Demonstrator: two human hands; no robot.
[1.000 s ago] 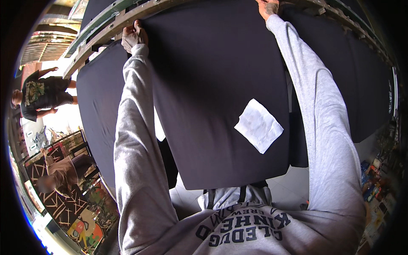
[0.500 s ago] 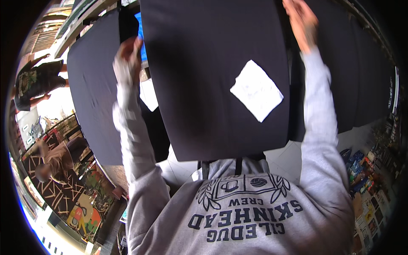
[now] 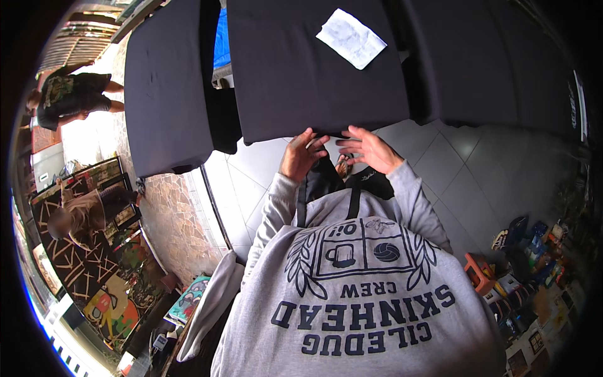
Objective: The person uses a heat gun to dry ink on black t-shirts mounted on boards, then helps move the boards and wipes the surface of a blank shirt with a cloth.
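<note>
A black cloth, probably a shirt [image 3: 314, 88], lies smooth over a flat board in front of me. A creased white sheet [image 3: 352, 39] rests on it, toward its far right. Close to the near edge of the cloth is my left hand [image 3: 303, 156], fingers apart and holding nothing. My right hand [image 3: 372, 151] faces it from the other side of that edge, with fingers spread and nothing in them. The fingertips are by the hem; whether they touch it I cannot tell.
More black cloths lie on boards to the left [image 3: 166, 94] and right [image 3: 490, 69]. Something blue [image 3: 222, 41] shows between the left boards. A person [image 3: 75, 97] stands far left, another [image 3: 81, 210] below. Assorted items, including an orange crate [image 3: 480, 273], crowd the right.
Both hands have come back from the cloth's sides to its near edge. The cloth and white sheet now appear farther up in view, and more tiled floor shows.
</note>
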